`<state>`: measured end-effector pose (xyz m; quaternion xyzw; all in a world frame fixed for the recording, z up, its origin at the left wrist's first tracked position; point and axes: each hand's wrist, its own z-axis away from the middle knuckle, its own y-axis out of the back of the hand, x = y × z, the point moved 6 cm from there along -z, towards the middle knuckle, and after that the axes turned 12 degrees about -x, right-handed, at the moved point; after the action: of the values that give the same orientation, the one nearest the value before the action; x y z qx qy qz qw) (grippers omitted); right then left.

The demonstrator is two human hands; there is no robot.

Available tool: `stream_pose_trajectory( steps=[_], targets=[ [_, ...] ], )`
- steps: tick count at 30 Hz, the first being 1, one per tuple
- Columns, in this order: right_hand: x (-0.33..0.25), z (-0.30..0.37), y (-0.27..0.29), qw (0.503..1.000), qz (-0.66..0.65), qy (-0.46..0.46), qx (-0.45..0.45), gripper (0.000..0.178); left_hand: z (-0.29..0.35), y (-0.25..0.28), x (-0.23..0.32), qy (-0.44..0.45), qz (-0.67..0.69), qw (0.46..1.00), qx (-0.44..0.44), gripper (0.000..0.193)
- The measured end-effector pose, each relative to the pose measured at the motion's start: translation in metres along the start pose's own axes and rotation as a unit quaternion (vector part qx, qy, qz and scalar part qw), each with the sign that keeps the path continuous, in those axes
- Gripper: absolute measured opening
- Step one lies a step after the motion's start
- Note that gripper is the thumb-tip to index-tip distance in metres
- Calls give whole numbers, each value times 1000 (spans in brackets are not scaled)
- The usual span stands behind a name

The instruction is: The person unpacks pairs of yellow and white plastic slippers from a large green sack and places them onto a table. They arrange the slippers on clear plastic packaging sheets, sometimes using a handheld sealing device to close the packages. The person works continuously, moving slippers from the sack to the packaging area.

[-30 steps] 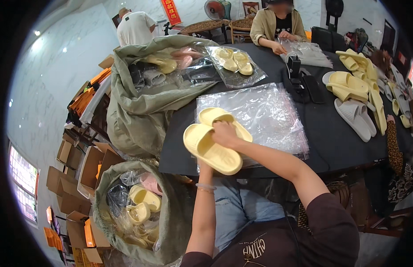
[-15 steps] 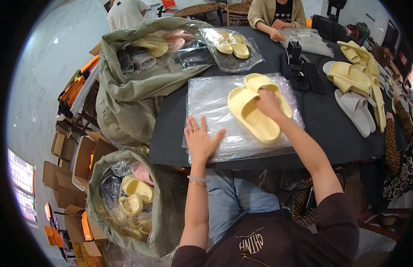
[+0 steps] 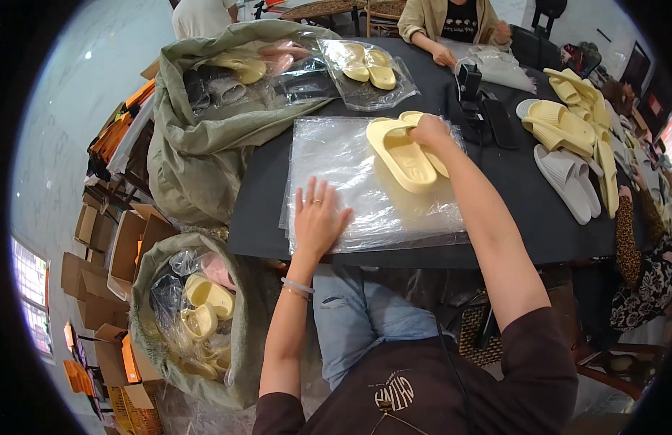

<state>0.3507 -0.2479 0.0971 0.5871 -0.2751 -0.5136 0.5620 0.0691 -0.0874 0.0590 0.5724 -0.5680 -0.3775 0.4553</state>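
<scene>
My right hand (image 3: 431, 133) is closed on a pair of pale yellow slippers (image 3: 407, 165), gripping them by their straps. The pair is raised over the right part of a stack of clear plastic bags (image 3: 327, 148), soles tilted; the nearer slipper partly hides the other. On the left part of that stack, my left hand (image 3: 318, 220) lies flat with its fingers spread and nothing in it. Beyond the stack rests a bagged pair of yellow slippers (image 3: 370, 65).
A large green sack (image 3: 198, 156) with bagged slippers stands at the left; a smaller one (image 3: 245, 312) sits lower. Loose yellow slippers (image 3: 564, 127) and grey slippers (image 3: 565, 181) lie on the right. A black device (image 3: 468, 80) stands near a co-worker's hand (image 3: 443, 56). Cardboard boxes (image 3: 93, 279) line the floor.
My right hand has lifted and tilted the yellow slippers, moving them slightly away from me. My left hand stays flat on the bags. The view has shifted a little.
</scene>
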Motion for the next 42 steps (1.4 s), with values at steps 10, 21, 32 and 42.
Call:
stream_pose_trajectory(
  steps=[10, 21, 32, 42],
  targets=[
    [-5, -13, 15, 992, 15, -8, -121, 47, -23, -10, 145, -172, 222, 960, -3, 28],
    [-5, -11, 14, 996, 11, 23, -80, 46, -47, -17, 182, -185, 122, 974, 46, 15],
    [2, -21, 7, 995, 5, 3, -95, 45, -56, -4, 200, -235, -23, 971, 19, 18],
    [2, -18, 7, 996, -3, 14, -84, 46, -38, -7, 172, -158, -12, 987, 23, 23]
  ],
)
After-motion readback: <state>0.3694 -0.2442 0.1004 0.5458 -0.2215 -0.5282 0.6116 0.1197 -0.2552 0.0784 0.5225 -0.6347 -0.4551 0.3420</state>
